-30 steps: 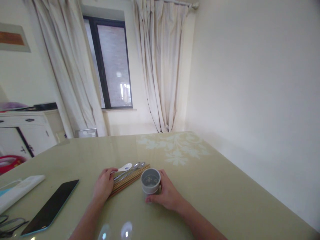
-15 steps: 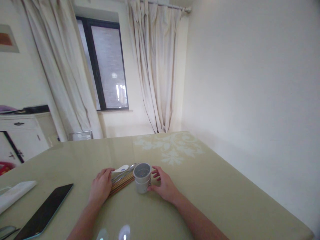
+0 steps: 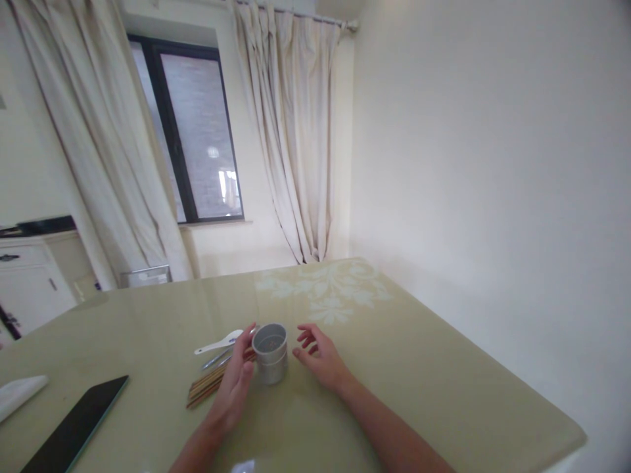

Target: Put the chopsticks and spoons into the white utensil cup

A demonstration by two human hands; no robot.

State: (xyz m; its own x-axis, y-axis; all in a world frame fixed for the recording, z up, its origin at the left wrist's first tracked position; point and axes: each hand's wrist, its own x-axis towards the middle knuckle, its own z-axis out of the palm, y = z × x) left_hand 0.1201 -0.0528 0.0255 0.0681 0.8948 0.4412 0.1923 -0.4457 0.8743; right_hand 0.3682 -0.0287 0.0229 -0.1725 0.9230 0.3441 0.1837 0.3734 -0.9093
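Note:
A grey cylindrical cup [image 3: 272,358], perhaps a utensil holder, stands upright on the table between my hands. My left hand [image 3: 239,378] is at the cup's left side with its fingers apart; whether it touches the cup I cannot tell. To the right, my right hand [image 3: 320,358] is open with fingers curved, a small gap from the cup. A bundle of wooden chopsticks [image 3: 207,386] lies partly behind my left hand. Beyond them lie a white spoon [image 3: 219,343] and thin metal utensils [image 3: 215,359], their far ends partly hidden by that hand.
On the left of the green-topped table [image 3: 419,394] lies a black tablet-like slab [image 3: 79,424]. A white object [image 3: 22,394] lies at the far left edge. A wall [image 3: 468,164] runs along the right, and curtains [image 3: 290,131] hang behind.
My left hand has left the near ends of the chopsticks and spoon and moved right to the cup. My right hand has drawn slightly away from the cup. The view has turned a little right.

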